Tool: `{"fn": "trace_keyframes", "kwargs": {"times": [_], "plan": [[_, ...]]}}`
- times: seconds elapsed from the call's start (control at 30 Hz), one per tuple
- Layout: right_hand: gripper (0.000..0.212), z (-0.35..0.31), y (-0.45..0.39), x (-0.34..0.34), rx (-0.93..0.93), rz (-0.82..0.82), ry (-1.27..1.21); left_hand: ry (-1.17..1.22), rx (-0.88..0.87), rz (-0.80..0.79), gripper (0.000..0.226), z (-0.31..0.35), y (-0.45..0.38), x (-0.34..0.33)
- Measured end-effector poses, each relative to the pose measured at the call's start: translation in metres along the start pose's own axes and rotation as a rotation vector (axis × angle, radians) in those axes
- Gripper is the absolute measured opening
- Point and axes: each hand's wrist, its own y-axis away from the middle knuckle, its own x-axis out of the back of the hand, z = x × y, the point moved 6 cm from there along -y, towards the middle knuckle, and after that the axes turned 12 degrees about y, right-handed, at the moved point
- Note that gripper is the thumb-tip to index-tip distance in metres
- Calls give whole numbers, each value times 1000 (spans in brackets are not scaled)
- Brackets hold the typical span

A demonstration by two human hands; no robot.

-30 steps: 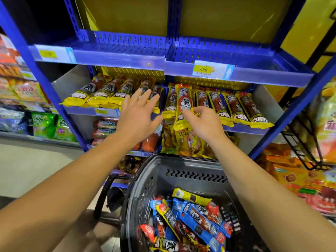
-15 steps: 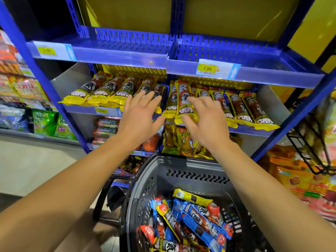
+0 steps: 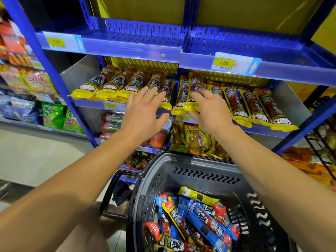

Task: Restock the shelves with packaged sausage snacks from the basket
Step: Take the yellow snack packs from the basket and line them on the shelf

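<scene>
Yellow-ended sausage packs lie in two rows on the middle blue shelf, a left row and a right row. My right hand lies with straight fingers over one yellow pack at the left end of the right row, thumb below its front end. My left hand hovers open with spread fingers in front of the left row's right end. Below, the grey basket holds several blue, yellow and red sausage packs.
The top blue shelf carries a 7.80 price tag. Lower shelves hold orange and yellow snack bags. Green bags sit on the rack at left; a wire rack stands at right.
My right hand brought the yellow pack up onto the shelf, let its grip go and now lies flat over it. My left hand stayed open near the left row.
</scene>
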Motion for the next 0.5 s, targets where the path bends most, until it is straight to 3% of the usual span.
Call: {"fn": "trace_keyframes", "kwargs": {"times": [0.23, 0.5], "plan": [[76, -1, 0, -10, -14, -109, 27, 37, -16, -5, 62, 3, 9, 2], [74, -8, 84, 3, 57, 107, -37, 136, -33, -59, 65, 35, 53, -12]]}}
